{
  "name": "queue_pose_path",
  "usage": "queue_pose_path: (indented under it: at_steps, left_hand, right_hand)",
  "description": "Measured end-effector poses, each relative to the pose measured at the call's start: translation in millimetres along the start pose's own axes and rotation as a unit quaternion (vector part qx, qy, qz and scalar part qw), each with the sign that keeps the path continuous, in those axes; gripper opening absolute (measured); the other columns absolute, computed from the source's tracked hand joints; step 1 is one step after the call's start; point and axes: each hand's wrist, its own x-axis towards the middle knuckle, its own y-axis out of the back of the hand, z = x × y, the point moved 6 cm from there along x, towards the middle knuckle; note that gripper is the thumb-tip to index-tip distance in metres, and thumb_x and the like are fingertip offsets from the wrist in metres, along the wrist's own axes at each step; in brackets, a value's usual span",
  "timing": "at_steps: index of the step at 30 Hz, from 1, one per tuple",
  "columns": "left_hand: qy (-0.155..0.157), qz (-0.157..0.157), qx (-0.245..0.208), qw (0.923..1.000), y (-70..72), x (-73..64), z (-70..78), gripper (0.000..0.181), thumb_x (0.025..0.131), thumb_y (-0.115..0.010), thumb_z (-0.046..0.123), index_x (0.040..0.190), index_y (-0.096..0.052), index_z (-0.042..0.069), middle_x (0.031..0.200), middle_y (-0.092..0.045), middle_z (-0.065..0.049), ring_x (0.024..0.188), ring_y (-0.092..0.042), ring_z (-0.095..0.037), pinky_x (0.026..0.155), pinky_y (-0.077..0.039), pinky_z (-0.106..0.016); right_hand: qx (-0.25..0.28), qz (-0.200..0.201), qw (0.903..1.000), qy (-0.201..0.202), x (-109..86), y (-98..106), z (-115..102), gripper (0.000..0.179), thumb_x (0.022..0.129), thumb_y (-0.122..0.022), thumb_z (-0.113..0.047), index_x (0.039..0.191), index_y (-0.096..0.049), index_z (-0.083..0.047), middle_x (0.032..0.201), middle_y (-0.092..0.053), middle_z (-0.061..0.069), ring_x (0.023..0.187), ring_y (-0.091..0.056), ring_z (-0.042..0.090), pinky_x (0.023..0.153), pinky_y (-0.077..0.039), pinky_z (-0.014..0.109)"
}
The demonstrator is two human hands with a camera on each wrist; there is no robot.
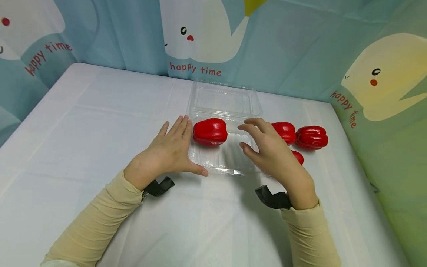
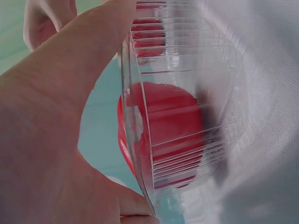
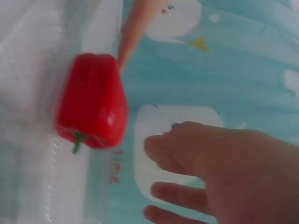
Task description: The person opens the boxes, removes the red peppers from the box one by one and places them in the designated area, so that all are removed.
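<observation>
A clear plastic clamshell box [image 1: 230,171] lies on the table with its lid [image 1: 222,99] folded back toward the curtain. One red bell pepper [image 1: 209,132] sits in the box's left half; its green stem shows in the right wrist view. My left hand [image 1: 168,152] lies along the box's left side with fingers straight and thumb spread at the front corner. In the left wrist view, that hand is right at the rim of the box [image 2: 233,93]. Above the box's right half is my right hand [image 1: 271,148], fingers loosely bent, holding nothing.
Right of the box lie more red bell peppers: one pepper [image 1: 285,132] partly behind the right hand, another pepper [image 1: 311,137] beside it, and a third pepper [image 1: 298,157] mostly hidden by the hand. A printed curtain [image 1: 140,40] hangs behind the white table [image 1: 83,141].
</observation>
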Motion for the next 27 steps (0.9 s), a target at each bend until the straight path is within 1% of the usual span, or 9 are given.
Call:
queue_pose_path:
  at_steps: [7,14,21,24,27]
  left_hand:
    - [-0.002,0.001,0.002,1.0000,0.0,0.9,-0.4,0.139,0.066,-0.065,0.084,0.158,-0.004,-0.001,0.167,0.000,-0.016,0.156,0.003,-0.033,0.124,-0.001,-0.058]
    - [-0.004,-0.001,0.006,1.0000,-0.4,0.8,-0.2,0.138,0.067,-0.065,0.084,0.158,-0.005,-0.001,0.167,0.000,-0.017,0.156,0.003,-0.033,0.124,-0.002,-0.059]
    - [-0.002,-0.005,0.009,0.9999,-1.5,1.9,0.2,0.138,0.067,-0.064,0.084,0.158,-0.005,-0.001,0.167,0.000,-0.017,0.156,0.003,-0.033,0.124,-0.002,-0.058]
    - [-0.001,-0.005,0.010,0.9999,-1.4,2.1,-0.3,0.138,0.067,-0.064,0.085,0.158,-0.005,-0.001,0.167,0.001,-0.017,0.156,0.004,-0.032,0.124,-0.002,-0.058]
    - [0.000,-0.005,0.008,1.0000,-1.2,2.2,-0.8,0.139,0.067,-0.064,0.085,0.158,-0.004,-0.001,0.167,0.001,-0.017,0.156,0.004,-0.032,0.124,-0.002,-0.058]
  right_hand:
    - [0.007,0.008,0.9993,0.036,11.8,-17.5,-12.3,0.047,0.090,-0.070,-0.014,0.135,-0.055,-0.009,0.143,-0.049,0.015,0.134,-0.044,0.033,0.103,-0.050,0.050]
    - [0.034,0.010,0.9978,0.056,23.7,-36.2,-19.3,0.053,0.091,-0.069,-0.015,0.139,-0.051,-0.007,0.149,-0.044,0.014,0.139,-0.038,0.033,0.111,-0.044,0.048]
    - [0.048,0.010,0.9959,0.076,31.3,-52.9,-20.1,0.058,0.090,-0.070,-0.012,0.143,-0.048,-0.005,0.157,-0.036,0.012,0.145,-0.032,0.031,0.116,-0.037,0.046]
    - [0.049,0.004,0.9953,0.084,33.0,-57.2,-19.9,0.059,0.090,-0.069,-0.012,0.145,-0.047,-0.006,0.158,-0.036,0.012,0.146,-0.031,0.030,0.118,-0.035,0.047]
    - [0.050,0.006,0.9954,0.081,34.2,-58.6,-19.3,0.062,0.090,-0.070,-0.013,0.146,-0.046,-0.007,0.154,-0.040,0.011,0.144,-0.033,0.030,0.118,-0.035,0.046]
